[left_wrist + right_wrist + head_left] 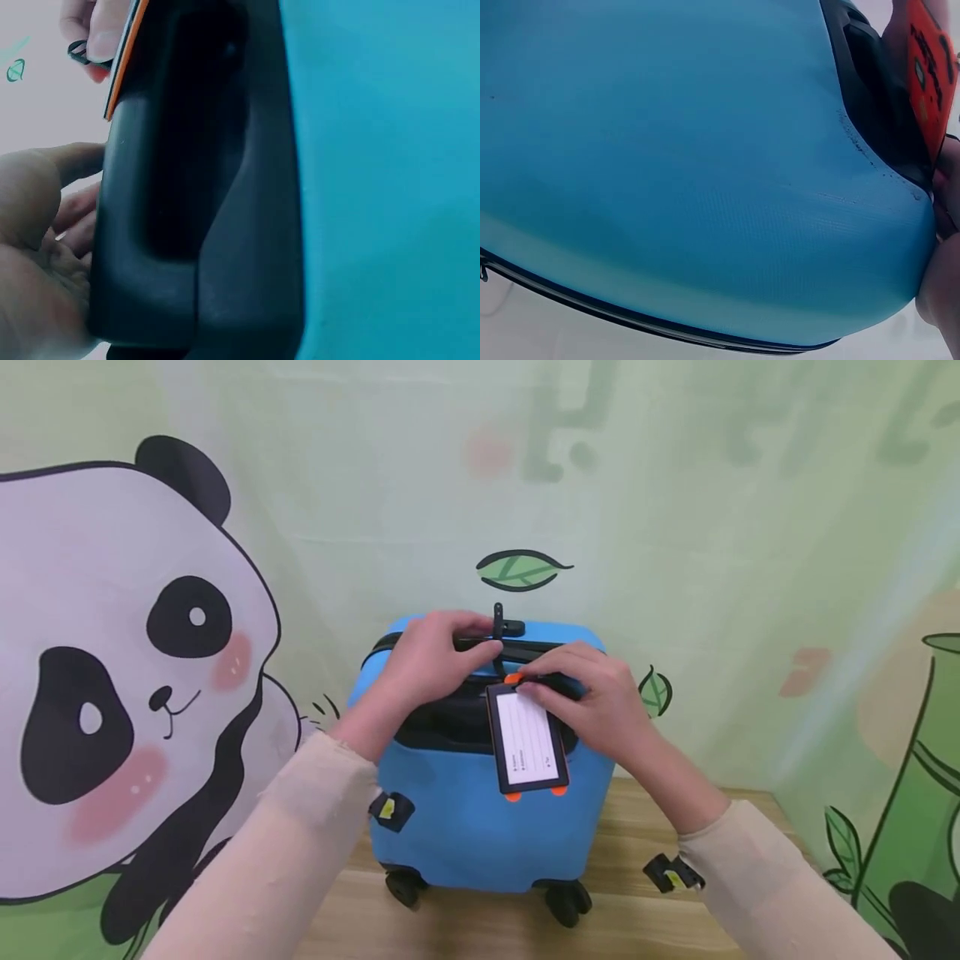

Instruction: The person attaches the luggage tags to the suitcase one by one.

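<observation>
One luggage tag is pinched by the right hand; the left hand is at the strap, its grip one cannot tell.

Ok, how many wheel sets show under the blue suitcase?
2 in the head view, under the blue suitcase: the near left wheel set and the near right wheel set. Others behind may be hidden.

Orange-backed tag beside blue suitcase, hand at right edge
</observation>
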A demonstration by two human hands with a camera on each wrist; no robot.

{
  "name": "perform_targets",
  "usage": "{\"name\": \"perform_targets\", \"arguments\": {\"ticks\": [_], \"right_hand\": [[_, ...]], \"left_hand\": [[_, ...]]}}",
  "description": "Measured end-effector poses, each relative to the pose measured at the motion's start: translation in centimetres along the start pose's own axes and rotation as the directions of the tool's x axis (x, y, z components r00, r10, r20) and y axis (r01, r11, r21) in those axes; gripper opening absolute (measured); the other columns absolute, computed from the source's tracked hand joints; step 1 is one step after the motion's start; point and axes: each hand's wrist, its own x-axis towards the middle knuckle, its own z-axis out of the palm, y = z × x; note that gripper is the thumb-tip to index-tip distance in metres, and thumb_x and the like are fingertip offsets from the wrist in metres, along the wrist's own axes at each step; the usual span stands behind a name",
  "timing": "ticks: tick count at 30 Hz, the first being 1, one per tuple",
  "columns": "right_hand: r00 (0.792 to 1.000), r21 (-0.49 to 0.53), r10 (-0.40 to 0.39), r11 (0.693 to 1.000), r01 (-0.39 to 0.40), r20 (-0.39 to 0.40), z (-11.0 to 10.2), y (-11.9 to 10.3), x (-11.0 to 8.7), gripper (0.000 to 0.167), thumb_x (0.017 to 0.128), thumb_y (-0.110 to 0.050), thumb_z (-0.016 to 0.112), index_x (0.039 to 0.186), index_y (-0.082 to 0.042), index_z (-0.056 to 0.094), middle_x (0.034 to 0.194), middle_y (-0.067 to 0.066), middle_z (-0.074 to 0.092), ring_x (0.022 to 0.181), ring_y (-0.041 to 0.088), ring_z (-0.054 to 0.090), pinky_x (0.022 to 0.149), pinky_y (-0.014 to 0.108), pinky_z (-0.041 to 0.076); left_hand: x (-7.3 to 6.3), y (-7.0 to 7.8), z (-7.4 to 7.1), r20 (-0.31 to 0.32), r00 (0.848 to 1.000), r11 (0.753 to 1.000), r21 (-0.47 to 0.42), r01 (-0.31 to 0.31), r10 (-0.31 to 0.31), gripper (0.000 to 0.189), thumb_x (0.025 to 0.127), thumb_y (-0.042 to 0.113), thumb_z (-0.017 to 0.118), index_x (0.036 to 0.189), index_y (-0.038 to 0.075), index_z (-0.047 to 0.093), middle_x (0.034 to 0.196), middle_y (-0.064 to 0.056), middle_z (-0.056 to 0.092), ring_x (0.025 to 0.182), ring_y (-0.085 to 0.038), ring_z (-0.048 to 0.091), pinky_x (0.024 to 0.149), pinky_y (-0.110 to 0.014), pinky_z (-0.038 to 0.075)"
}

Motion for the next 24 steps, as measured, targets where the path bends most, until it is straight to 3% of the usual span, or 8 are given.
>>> {"name": "perform_targets", "arguments": {"ticks": [6, 13, 18, 24], "right_hand": [[1.000, -0.003, 0.030, 1.000, -0.030, 0.008, -0.2, -0.2, 0.5, 0.022, 0.087, -0.001, 0.087, 0.109, -0.004, 0.082, 0.106, 0.009, 0.081, 0.103, 0.026, 0.074, 0.087, 0.043, 0.060], [1.000, -0.030, 0.013, 0.999, -0.012, 0.004, -0.4, -0.5, 1.3, 0.020, 0.086, -0.004, 0.090, 0.105, -0.002, 0.082, 0.103, 0.011, 0.081, 0.101, 0.028, 0.074, 0.088, 0.047, 0.061], [1.000, -0.029, 0.006, 1.000, -0.006, 0.011, -0.5, -0.8, 1.5, 0.018, 0.087, -0.005, 0.089, 0.104, -0.002, 0.082, 0.102, 0.011, 0.080, 0.101, 0.027, 0.073, 0.088, 0.045, 0.060], [1.000, -0.043, 0.013, 0.999, -0.013, -0.005, -0.4, -1.1, 1.6, 0.013, 0.088, -0.005, 0.088, 0.098, -0.001, 0.080, 0.096, 0.012, 0.078, 0.096, 0.027, 0.071, 0.085, 0.044, 0.059]], "left_hand": [[-0.1, 0.1, 0.8, -0.098, 0.988, 0.993, -0.008, -0.121, 0.120, 0.037, 0.104, 0.026, 0.074, 0.138, 0.013, 0.073, 0.131, -0.005, 0.076, 0.127, -0.025, 0.067, 0.110, -0.044, 0.053], [0.0, 0.2, 0.9, -0.133, 0.949, 0.955, 0.125, -0.271, 0.287, 0.030, 0.100, 0.022, 0.079, 0.127, 0.010, 0.079, 0.124, -0.006, 0.079, 0.115, -0.025, 0.075, 0.100, -0.038, 0.058], [-0.3, 0.2, 0.6, -0.158, 0.900, 0.901, 0.233, -0.367, 0.407, 0.025, 0.098, 0.019, 0.081, 0.121, 0.009, 0.082, 0.118, -0.007, 0.081, 0.101, -0.024, 0.078, 0.083, -0.036, 0.062], [-0.7, -0.1, 0.7, -0.177, 0.813, 0.799, 0.387, -0.460, 0.554, 0.018, 0.098, 0.017, 0.081, 0.115, 0.011, 0.083, 0.103, -0.007, 0.082, 0.081, -0.022, 0.077, 0.064, -0.033, 0.057]]}}
